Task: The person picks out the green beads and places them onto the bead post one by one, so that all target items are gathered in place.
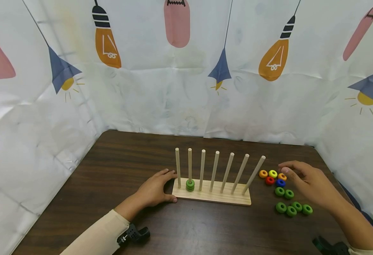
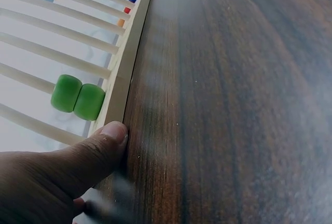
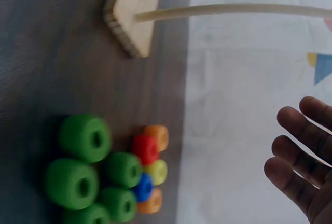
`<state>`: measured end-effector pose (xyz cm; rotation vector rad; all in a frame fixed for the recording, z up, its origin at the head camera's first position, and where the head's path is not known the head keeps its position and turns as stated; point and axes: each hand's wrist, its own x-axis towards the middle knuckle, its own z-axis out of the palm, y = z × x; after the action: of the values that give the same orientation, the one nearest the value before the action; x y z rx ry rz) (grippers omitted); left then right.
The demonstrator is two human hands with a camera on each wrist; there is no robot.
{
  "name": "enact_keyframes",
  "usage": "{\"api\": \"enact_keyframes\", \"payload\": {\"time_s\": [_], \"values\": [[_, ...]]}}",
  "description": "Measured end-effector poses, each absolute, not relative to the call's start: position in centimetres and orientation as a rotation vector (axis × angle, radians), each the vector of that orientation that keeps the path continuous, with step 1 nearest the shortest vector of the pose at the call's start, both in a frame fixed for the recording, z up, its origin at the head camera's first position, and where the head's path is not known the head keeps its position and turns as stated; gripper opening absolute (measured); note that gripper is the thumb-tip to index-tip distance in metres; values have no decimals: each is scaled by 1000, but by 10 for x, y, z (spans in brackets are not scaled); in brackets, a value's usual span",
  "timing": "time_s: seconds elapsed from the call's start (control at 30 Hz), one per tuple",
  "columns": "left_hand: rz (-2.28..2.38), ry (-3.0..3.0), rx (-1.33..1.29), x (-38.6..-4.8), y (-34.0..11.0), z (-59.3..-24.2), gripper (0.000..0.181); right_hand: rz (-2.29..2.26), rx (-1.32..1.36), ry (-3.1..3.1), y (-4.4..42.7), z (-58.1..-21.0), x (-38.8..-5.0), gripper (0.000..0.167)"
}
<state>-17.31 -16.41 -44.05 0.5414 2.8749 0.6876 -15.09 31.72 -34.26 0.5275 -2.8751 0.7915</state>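
Observation:
A wooden peg board (image 1: 210, 197) with several upright pegs stands on the table. Two green beads (image 1: 190, 185) are stacked on its second peg from the left. My left hand (image 1: 154, 188) grips the board's left end, thumb along the front edge; the left wrist view shows that thumb against the wood. Over on the right, my right hand (image 1: 311, 182) hovers by the loose beads with nothing in it, its fingers apart and slightly bent in the right wrist view. Below it lie a red bead (image 1: 269, 180), a blue bead (image 1: 280, 183), a yellow bead (image 1: 272, 174) and two orange beads (image 1: 263, 174).
Several loose green beads (image 1: 291, 211) lie nearer the table's front, right of the board. The dark wooden table (image 1: 129, 152) meets a white printed cloth (image 1: 180, 102) at its back and sides.

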Motion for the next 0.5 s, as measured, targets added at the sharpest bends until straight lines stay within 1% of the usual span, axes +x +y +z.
{"api": "enact_keyframes", "payload": {"time_s": [0.2, 0.33, 0.5], "values": [[685, 2870, 552, -173, -164, -441, 79, 733, 448, -2994, 326, -368, -142, 34], [686, 2869, 550, -173, -163, -442, 79, 639, 530, -2990, 332, -388, -137, 36], [678, 2866, 549, -173, -164, -440, 79, 586, 585, -2994, 337, -404, -131, 39]]}}
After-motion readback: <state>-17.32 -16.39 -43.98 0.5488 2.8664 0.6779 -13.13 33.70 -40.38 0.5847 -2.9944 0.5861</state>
